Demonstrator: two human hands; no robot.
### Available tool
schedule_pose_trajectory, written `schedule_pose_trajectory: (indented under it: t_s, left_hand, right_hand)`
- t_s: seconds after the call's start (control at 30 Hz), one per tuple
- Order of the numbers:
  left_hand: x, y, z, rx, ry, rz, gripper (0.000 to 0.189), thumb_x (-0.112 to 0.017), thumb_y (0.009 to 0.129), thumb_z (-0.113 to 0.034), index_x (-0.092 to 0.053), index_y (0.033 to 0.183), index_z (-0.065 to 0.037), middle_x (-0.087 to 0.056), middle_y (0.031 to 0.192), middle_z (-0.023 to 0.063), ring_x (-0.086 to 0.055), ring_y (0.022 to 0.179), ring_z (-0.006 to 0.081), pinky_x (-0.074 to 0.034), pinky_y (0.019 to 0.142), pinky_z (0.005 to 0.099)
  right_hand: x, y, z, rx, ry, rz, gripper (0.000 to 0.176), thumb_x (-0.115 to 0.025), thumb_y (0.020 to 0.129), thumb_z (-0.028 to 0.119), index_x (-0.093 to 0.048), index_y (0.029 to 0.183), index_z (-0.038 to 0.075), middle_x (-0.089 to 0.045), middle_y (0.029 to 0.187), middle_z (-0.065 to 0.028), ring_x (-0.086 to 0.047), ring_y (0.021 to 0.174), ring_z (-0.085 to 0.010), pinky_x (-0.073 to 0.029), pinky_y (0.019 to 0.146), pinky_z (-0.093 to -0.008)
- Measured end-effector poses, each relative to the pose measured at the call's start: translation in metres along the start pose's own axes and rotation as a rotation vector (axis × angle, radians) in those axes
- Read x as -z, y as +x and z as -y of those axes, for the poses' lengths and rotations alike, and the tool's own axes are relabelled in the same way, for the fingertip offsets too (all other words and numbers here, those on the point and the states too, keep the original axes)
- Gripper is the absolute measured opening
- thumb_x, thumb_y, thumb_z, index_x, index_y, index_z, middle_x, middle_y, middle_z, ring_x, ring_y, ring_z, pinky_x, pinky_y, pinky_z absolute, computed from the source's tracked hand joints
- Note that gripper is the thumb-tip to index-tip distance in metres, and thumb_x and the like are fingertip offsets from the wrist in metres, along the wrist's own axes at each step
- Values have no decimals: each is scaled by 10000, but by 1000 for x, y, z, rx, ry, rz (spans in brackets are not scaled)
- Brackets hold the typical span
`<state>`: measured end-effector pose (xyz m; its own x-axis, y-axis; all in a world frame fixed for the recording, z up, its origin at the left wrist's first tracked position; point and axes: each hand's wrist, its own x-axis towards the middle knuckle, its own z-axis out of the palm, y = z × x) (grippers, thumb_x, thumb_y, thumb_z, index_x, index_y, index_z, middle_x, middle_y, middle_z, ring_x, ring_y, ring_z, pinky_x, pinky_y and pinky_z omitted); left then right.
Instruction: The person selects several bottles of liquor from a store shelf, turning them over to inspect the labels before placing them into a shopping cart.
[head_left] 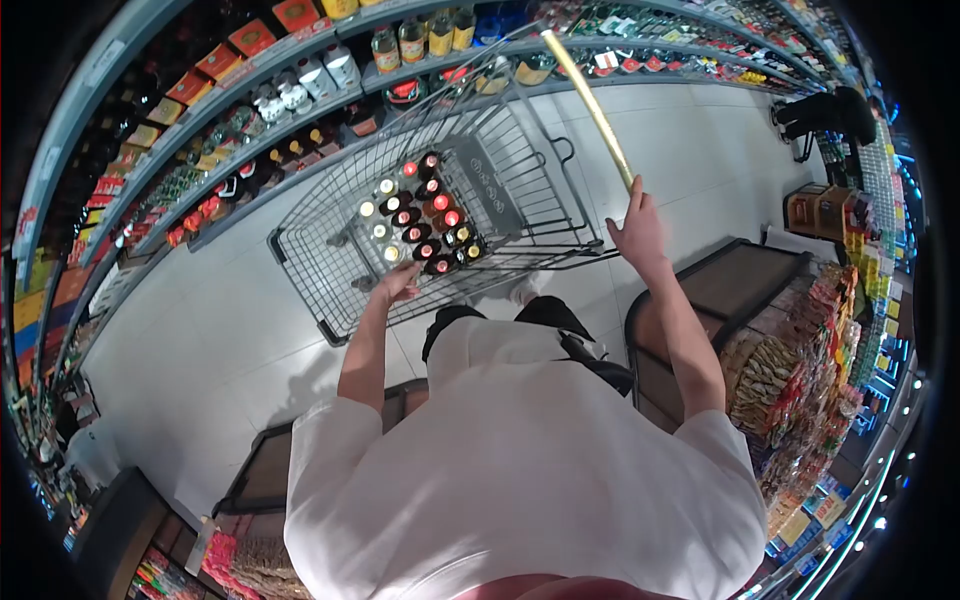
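A wire shopping cart stands in the aisle in front of me. Several dark bottles with red, white and yellow caps stand packed at its near end. My left hand reaches into the cart at the near rim, right beside the bottles; whether it grips one is unclear. My right hand is raised to the right of the cart and is shut on the lower end of a long thin gold stick that slants up and away toward the shelves.
Shelves of bottles and boxes curve along the left and top. A low display with packaged snacks stands on the right. Another dark low stand is at lower left. White tiled floor lies around the cart.
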<state>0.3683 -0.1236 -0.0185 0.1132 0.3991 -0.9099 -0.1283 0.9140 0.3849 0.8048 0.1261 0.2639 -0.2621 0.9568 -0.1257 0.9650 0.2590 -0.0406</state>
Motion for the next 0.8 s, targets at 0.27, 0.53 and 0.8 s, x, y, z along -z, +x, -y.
schedule_pose_trajectory:
  t_s: [0.27, 0.53, 0.8]
  left_hand:
    - [18, 6, 18, -58, -245, -107, 960, -704, 949, -532, -151, 1669, -220, -574, 1342, 194, -680, 1056, 363, -582, 870, 515]
    - [-138, -116, -51, -396, -228, -780, 492, -645, 1022, -262, -507, 1444, -49, -698, 1064, 71, -659, 828, 127, -524, 660, 260]
    - [-341, -86, -233, -975, 135, -642, 529, -665, 1016, -211, -514, 1485, -19, -644, 1340, 118, -620, 1140, 179, -485, 1008, 328]
  right_hand:
    - [8, 5, -22, 137, 182, 52, 1126, -814, 838, 281, -69, 1630, -14, -527, 1256, -274, -653, 1012, -434, -577, 868, -495]
    - [5, 21, -67, 304, 441, 200, 1125, -770, 881, 386, -37, 1637, -8, -507, 1341, -300, -659, 1070, -459, -572, 934, -484]
    - [15, 22, -188, 498, 560, 396, 902, -651, 923, 577, -314, 1612, 101, -481, 1505, -310, -520, 1351, -452, -446, 1127, -470]
